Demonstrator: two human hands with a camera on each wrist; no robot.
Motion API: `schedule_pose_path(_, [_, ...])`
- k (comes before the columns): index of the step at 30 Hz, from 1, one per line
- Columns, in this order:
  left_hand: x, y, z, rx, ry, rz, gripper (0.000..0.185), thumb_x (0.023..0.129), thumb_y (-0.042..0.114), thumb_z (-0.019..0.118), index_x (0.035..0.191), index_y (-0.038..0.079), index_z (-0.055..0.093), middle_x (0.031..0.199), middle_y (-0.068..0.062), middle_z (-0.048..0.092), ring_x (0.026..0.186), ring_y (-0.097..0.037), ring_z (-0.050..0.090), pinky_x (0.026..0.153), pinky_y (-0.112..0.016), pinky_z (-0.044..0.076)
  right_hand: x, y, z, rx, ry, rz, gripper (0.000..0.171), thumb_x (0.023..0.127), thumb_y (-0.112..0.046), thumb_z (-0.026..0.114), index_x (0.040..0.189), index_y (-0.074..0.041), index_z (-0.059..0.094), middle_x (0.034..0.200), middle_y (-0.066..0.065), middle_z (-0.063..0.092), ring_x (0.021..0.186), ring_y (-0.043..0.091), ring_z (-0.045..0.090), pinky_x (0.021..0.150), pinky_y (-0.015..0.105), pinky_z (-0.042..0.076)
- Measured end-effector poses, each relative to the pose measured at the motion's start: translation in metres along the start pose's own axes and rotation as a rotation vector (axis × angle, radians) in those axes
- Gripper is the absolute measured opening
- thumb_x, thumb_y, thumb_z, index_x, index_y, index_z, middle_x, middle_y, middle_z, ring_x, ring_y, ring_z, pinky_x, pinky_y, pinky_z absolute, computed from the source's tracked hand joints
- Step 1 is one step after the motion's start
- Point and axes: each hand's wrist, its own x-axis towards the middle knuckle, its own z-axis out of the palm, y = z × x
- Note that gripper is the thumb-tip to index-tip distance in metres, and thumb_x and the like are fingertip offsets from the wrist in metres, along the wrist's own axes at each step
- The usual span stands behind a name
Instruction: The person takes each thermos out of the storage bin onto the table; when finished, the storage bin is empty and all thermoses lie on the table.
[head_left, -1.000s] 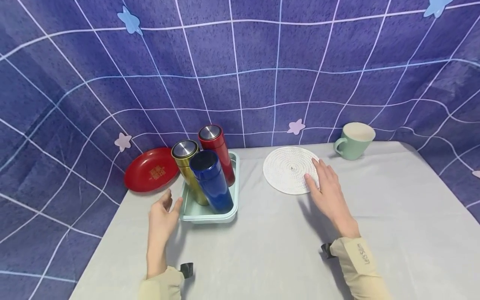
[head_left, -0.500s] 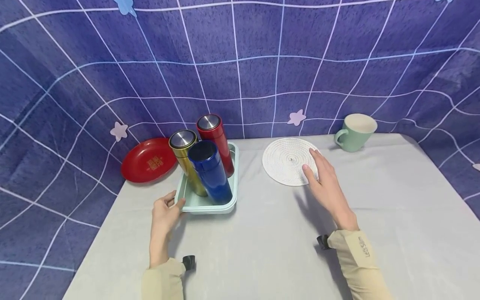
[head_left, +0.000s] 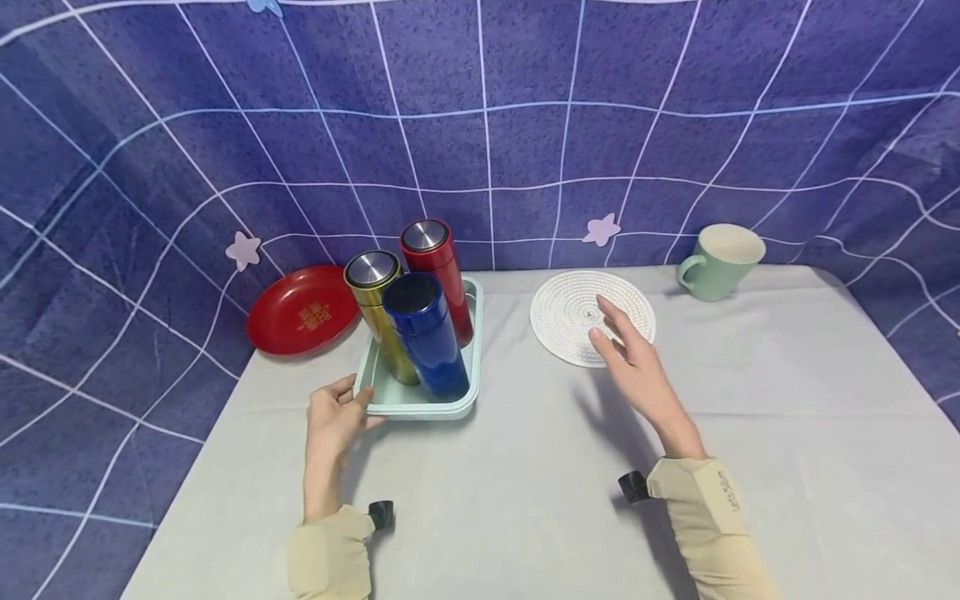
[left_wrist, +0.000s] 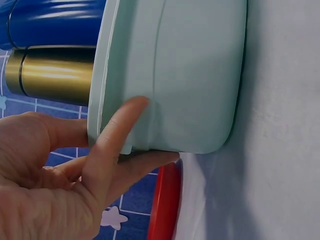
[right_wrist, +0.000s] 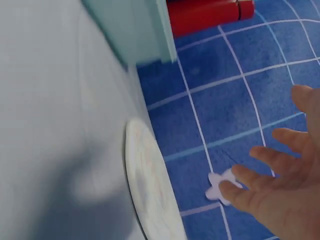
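A pale green plastic tub (head_left: 416, 410) holds three upright thermos flasks: a gold flask (head_left: 386, 325), a red flask (head_left: 447, 279) and a dark-topped blue flask (head_left: 429, 342). My left hand (head_left: 333, 421) grips the tub's near left corner. Its thumb lies over the rim, and in the left wrist view the fingers (left_wrist: 117, 130) spread along the outer wall below the rim. Over the near right part of a round white woven mat (head_left: 566, 321) hovers my right hand (head_left: 645, 379), fingers apart and holding nothing.
Left of the tub lies a red plate (head_left: 303, 312) with gold characters. A light green mug (head_left: 720, 262) stands at the back right. Behind the grey-white tabletop (head_left: 517, 483) hangs a blue curtain (head_left: 517, 142) with white grid lines.
My left hand has come in to the tub's corner and taken hold of it. My right hand has shifted left across the mat. The head view has tilted down a little.
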Motion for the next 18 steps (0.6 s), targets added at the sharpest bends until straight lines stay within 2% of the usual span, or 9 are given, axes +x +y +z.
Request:
schedule_pose_path(4, [0.001,-0.001,0.000,-0.026,-0.009,0.005,0.050,0.097,-0.002,0.047,0.142,-0.019,0.031,0.130,-0.042,0.047,0.082,-0.014,0.068,0.065,-0.021,0.061,0.004,-0.006,0.015,0.204,-0.061,-0.009,0.053,0.101,-0.008,0.052,0.150,-0.003,0.034,0.154,0.017,0.035,0.138,0.038,0.037,0.114,0.047,0.038])
schedule_pose_path(8, [0.001,-0.001,-0.001,-0.031,-0.010,0.008,0.049,0.098,-0.002,0.047,0.141,-0.019,0.032,0.130,-0.042,0.047,0.082,-0.015,0.069,0.065,-0.020,0.061,0.007,-0.013,0.034,0.320,-0.122,-0.032,0.062,0.097,-0.001,0.057,0.153,-0.004,0.029,0.155,0.017,0.034,0.138,0.037,0.038,0.115,0.047,0.036])
schedule_pose_path(14, [0.001,-0.001,-0.001,-0.016,-0.009,0.008,0.050,0.097,-0.002,0.048,0.141,-0.020,0.031,0.130,-0.042,0.048,0.084,-0.017,0.068,0.064,-0.020,0.061,0.013,-0.020,0.058,0.387,-0.188,-0.040,0.074,0.091,0.002,0.064,0.154,-0.007,0.025,0.156,0.017,0.033,0.139,0.036,0.037,0.116,0.052,0.032])
schedule_pose_path(18, [0.001,-0.001,-0.001,-0.018,-0.013,0.003,0.052,0.097,-0.002,0.048,0.143,-0.019,0.028,0.131,-0.042,0.047,0.085,-0.016,0.068,0.064,-0.020,0.061,0.018,-0.025,0.067,0.408,-0.220,-0.035,0.079,0.088,0.003,0.067,0.154,-0.005,0.025,0.156,0.015,0.034,0.140,0.032,0.037,0.117,0.046,0.033])
